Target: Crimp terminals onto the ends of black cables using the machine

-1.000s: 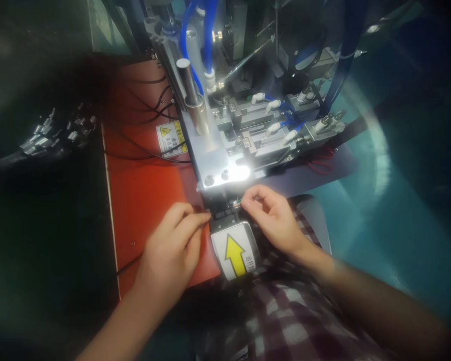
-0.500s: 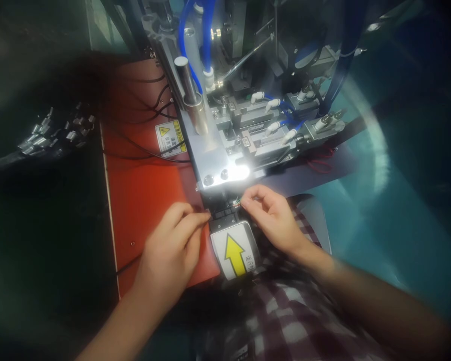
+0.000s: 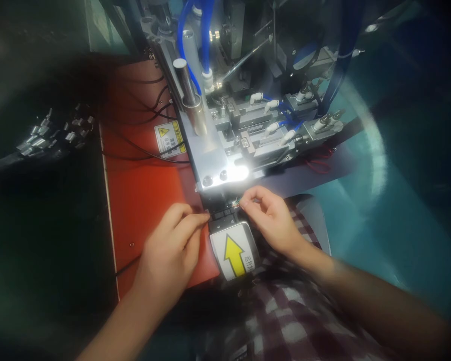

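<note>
My left hand (image 3: pixel 175 245) is closed in a pinch, thumb and forefinger together at the left side of the machine's front slot. What looks like a thin dark cable (image 3: pixel 223 209) runs from those fingertips across the slot. At its right end fine coloured wires (image 3: pixel 236 203) show, pinched between the thumb and forefinger of my right hand (image 3: pixel 268 215). Just below lies a white label with a yellow arrow (image 3: pixel 233 250) on a rounded block. Directly above the fingers is the front of a bright metal plate (image 3: pixel 214 165). The exact grip points are too small to make out.
An orange-red machine base (image 3: pixel 146 200) with black cables and a warning label (image 3: pixel 170 139) spreads to the left. Behind the slot stand a metal post (image 3: pixel 186 82), pneumatic cylinders with white fittings (image 3: pixel 272 105) and blue hoses (image 3: pixel 206 40). Shiny metal parts (image 3: pixel 37 135) lie at far left.
Both hands keep nearly the same place and pinch. The view has shifted very slightly; nothing else visibly differs.
</note>
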`<state>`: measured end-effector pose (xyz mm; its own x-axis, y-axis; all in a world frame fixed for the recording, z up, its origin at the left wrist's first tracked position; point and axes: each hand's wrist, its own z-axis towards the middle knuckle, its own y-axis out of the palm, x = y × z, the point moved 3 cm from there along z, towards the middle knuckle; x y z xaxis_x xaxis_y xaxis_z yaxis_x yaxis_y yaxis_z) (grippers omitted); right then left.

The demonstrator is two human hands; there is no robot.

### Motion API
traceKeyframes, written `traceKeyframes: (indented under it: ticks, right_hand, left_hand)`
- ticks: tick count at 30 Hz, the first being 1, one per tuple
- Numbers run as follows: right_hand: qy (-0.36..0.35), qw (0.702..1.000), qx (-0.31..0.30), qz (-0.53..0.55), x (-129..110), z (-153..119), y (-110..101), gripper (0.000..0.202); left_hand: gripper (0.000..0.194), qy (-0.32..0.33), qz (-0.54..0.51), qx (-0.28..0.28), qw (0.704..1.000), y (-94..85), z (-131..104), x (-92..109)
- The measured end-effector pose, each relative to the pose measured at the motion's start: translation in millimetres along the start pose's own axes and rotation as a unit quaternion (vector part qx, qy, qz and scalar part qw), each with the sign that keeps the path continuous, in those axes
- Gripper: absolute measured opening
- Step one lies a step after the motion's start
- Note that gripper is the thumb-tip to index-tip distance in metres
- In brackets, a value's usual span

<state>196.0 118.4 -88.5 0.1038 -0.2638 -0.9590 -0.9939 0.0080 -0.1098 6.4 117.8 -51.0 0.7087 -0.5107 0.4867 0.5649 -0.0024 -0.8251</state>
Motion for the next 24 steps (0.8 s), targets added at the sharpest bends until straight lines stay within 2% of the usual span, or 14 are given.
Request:
traceKeyframes:
  ticks: [5, 9, 11, 13, 17, 24]
  right_hand:
    - [0.034, 0.999, 0.005, -0.018, -6.1, 0.5, 0.2, 0.015]
    - [0.129, 0.990, -0.046, 0.017, -11.7, 5.0, 0.4, 0.017]
    - [0.147, 0.986, -0.071, 0.026, -12.6, 6.3, -1.5, 0.018]
    - [0.129, 0.990, -0.058, 0.012, -11.7, 6.1, -5.8, 0.018]
    - [0.062, 0.998, 0.013, -0.028, -7.5, 0.5, -12.1, 0.017]
    - [-0.010, 0.998, 0.036, -0.040, -12.7, -3.1, -7.2, 0.012]
  left_hand:
    - [0.018, 0.005, 0.002, 0.001, 1.000, 0.4, 1.1, 0.4]
    - [0.018, 0.007, 0.002, 0.004, 1.000, 0.2, -0.2, 0.0]
    - [0.018, 0.004, 0.000, 0.002, 1.000, 0.3, -1.0, -0.6]
    - [0.019, 0.000, -0.003, -0.002, 1.000, 0.6, -1.5, -1.3]
    - [0.018, 0.001, -0.004, 0.000, 1.000, 0.4, -1.2, -1.8]
    - [0.018, 0.001, -0.003, 0.001, 1.000, 0.5, -0.2, -0.4]
